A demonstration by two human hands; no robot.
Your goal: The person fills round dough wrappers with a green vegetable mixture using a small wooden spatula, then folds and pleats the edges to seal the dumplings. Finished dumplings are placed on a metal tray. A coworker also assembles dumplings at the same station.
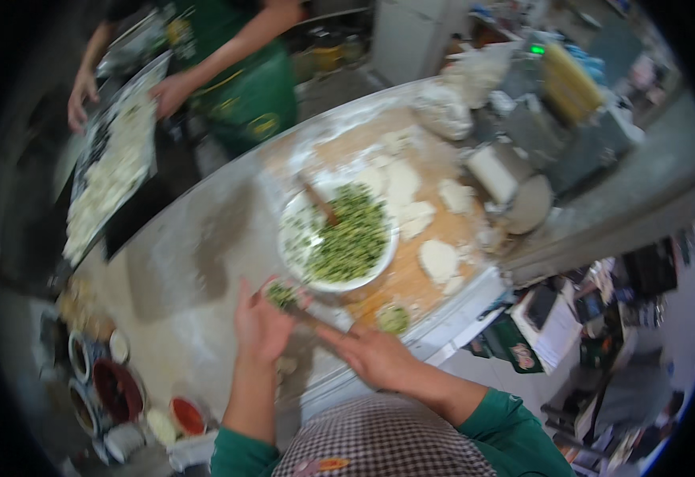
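My left hand (262, 331) is palm up, cupping a small mound of chopped green filling (281, 293); a thin dough wrapper seems to lie under it, though blur hides its edge. My right hand (377, 356) grips a flat stick-like spatula (317, 323), its far end at the filling. Beyond both hands stands a white bowl (292, 262) of chopped green filling (350, 238), with a wooden handle (322, 206) leaning out of it. Flattened dough pieces (439, 260) lie right of the bowl on a floured wooden board (377, 298). A round with green filling (393, 320) rests near my right hand.
Across the metal counter (174, 298), a co-worker in a green apron (258, 101) holds a tray of pale pieces (115, 161). Several seasoning containers (118, 390) stand at the lower left. A scale (508, 179) and plastic bags (443, 113) crowd the board's far right.
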